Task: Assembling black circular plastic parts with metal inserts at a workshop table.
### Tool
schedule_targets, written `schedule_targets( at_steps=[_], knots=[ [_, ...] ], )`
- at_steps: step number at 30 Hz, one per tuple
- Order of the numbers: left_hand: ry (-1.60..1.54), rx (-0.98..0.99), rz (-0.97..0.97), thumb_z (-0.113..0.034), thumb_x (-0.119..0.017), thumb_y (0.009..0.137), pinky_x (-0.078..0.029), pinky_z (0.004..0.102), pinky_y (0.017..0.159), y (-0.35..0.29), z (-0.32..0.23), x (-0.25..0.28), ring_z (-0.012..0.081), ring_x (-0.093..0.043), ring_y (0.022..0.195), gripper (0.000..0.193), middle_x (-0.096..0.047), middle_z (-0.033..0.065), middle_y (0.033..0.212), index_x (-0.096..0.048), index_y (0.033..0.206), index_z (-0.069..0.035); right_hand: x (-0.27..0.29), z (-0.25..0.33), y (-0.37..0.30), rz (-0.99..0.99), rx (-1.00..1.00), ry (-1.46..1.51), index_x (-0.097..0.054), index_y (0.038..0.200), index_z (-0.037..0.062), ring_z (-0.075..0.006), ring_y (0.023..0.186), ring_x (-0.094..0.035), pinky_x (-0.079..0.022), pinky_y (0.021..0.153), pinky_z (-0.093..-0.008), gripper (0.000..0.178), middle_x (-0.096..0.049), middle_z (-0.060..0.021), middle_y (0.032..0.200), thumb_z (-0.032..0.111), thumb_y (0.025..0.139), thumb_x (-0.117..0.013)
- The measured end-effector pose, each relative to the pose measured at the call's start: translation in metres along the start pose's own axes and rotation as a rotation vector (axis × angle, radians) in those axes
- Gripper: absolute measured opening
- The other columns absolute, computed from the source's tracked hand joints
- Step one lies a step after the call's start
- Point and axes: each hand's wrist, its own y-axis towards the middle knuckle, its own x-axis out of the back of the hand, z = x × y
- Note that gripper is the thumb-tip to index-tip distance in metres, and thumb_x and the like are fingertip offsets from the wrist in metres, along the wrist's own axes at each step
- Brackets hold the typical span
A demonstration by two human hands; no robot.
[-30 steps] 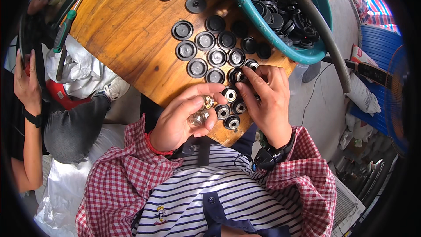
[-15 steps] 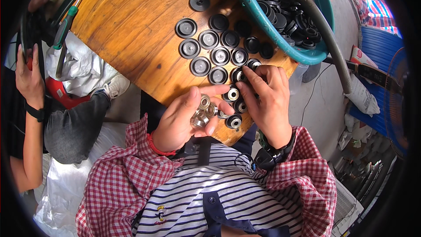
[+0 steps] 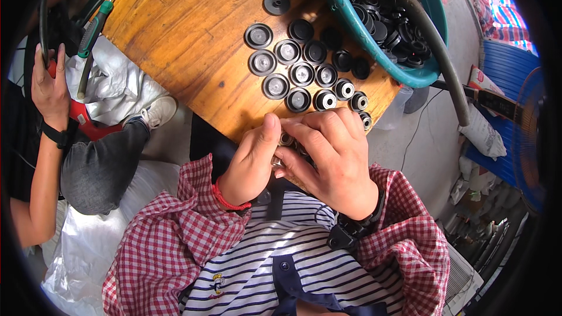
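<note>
Small shiny metal ball bearings (image 3: 285, 138) lie in my left hand (image 3: 247, 155), whose fingers curl under them and are mostly hidden. My right hand (image 3: 333, 161) reaches over it, thumb and index finger closed at a bearing in the left palm. Beyond my hands, round black plastic caps (image 3: 275, 86) lie in loose rows, their hollow sides up. Several nearest my right hand, such as the cap with a bearing in its middle (image 3: 325, 100), have a metal ring seated inside. My right hand covers part of that group.
A teal basin (image 3: 345, 20) full of black caps stands on the wooden table (image 3: 175, 52) at the far right. Across it lies a hammer (image 3: 433, 35) with a long handle. A green-handled screwdriver (image 3: 95, 29) is at the left edge, near another person's hand (image 3: 50, 90).
My right hand has left the caps and come back to the bearings in my left palm. Another cap now shows a bearing inside. The view has shifted slightly.
</note>
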Motion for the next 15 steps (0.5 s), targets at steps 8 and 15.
schedule_targets(
  at_steps=[8, 15],
  knots=[
    [0.070, 0.001, 0.058, -0.043, -0.029, 0.103, -0.038, 0.0180, 0.051, -0.004, -0.007, -0.004, 0.0056, -0.050, 0.061, 0.053, -0.053, 0.0013, 0.071, -0.058, 0.107, 0.001, 0.008, -0.022, 0.002, -0.115, -0.234, 0.092, -0.063, 0.098, 0.0029, -0.0280, 0.078, -0.054, -0.044, 0.068, -0.0366, 0.031, -0.059, -0.0098, 0.090, 0.007, 0.069, -0.075],
    [-0.018, 0.021, 0.164, -0.031, -0.038, 0.103, -0.039, 0.0188, 0.051, -0.006, -0.005, 0.004, 0.0069, -0.048, 0.056, 0.042, -0.053, 0.0026, 0.072, -0.061, 0.094, 0.003, -0.003, -0.027, 0.009, -0.001, -0.144, -0.065, -0.064, 0.095, 0.0047, -0.0286, 0.079, -0.053, -0.041, 0.070, -0.0393, 0.031, -0.056, -0.0088, 0.085, 0.010, 0.067, -0.075]
  ],
)
